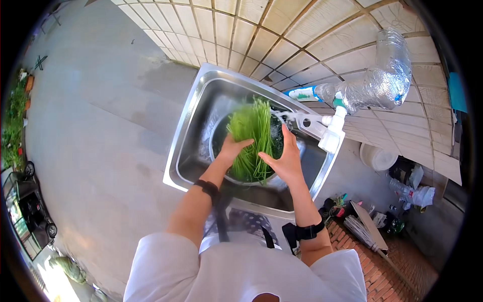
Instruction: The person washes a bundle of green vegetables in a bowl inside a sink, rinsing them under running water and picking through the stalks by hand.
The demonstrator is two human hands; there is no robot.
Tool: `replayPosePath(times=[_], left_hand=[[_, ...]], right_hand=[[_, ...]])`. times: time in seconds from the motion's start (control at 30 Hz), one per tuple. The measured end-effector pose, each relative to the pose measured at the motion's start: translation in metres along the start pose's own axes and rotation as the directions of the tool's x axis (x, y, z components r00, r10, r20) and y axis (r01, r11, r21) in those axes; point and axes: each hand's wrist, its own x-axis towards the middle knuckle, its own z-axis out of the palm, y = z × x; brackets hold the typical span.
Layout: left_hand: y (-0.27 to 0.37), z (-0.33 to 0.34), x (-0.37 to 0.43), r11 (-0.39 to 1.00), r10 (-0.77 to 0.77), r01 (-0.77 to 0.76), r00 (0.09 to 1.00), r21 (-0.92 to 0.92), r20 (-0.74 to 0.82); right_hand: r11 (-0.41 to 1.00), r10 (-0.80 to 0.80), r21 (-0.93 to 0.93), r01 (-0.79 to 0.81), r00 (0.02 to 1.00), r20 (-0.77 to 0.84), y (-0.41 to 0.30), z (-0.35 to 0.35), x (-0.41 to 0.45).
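A thick bunch of long, thin green stalks (251, 139), which look like garlic chives, is in a round metal basin (211, 141) inside a stainless steel sink (189, 113). My left hand (232, 149) grips the left side of the bunch, thumb across the stalks. On the other side, my right hand (285, 156) has its thumb and fingers spread, the thumb tip by the stalks. Water (288, 114) runs from a white plastic tap (332, 132) into the basin. The far tips of the bunch are blurred.
A tiled wall (264, 37) rises behind the sink. Foil-wrapped pipe (385, 83) bends along it to the tap. To the right are a white bucket (377, 156), a mop (362, 230) and plastic bottles. Concrete floor (105, 151) spreads left, with a parked vehicle (32, 211).
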Motion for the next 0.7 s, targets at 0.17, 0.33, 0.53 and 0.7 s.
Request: replayPosePath(times=[0.17, 0.33, 0.53, 0.7], left_hand=[[0.003, 0.014, 0.015, 0.999, -0.042, 0.041, 0.999, 0.033, 0.01], [-0.01, -0.002, 0.036, 0.983, 0.018, -0.01, 0.999, 0.183, -0.045], [-0.005, -0.018, 0.028, 0.985, -0.117, 0.128, 0.988, 0.119, -0.1], [-0.009, -0.025, 0.037, 0.981, -0.146, 0.153, 0.987, 0.118, -0.063]], right_hand=[[0.527, 0.149, 0.836, -0.156, 0.985, 0.09, -0.027, -0.106, -0.044], [0.41, 0.283, 0.857, -0.313, 0.937, 0.207, -0.041, -0.127, -0.027], [0.184, 0.172, 0.957, -0.224, 0.966, 0.193, -0.036, -0.114, -0.021], [-0.323, -0.192, 0.92, -0.22, 0.968, 0.164, -0.014, -0.083, -0.009]])
